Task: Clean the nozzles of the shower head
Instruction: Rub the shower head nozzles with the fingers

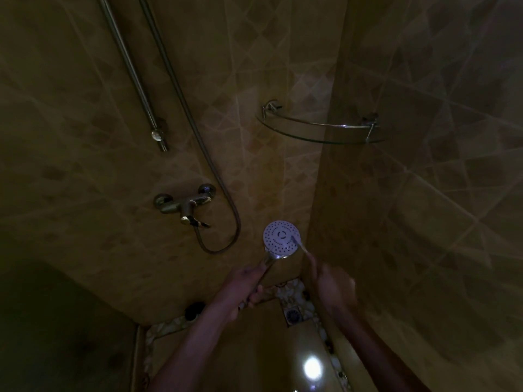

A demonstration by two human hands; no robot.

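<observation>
My left hand (249, 287) curls round the metal handle of one round shower head (281, 237), its white dotted face turned up at me, low in the tiled corner. My right hand (334, 281), blurred, pinches one thin brush (301, 246) whose tip touches the face's right edge. Beyond: one looped hose (223, 179), one chrome mixer tap (184, 206), one slide rail (133, 75), one curved glass corner shelf (319, 137), one square floor drain (293, 314) beside a pebble border.
</observation>
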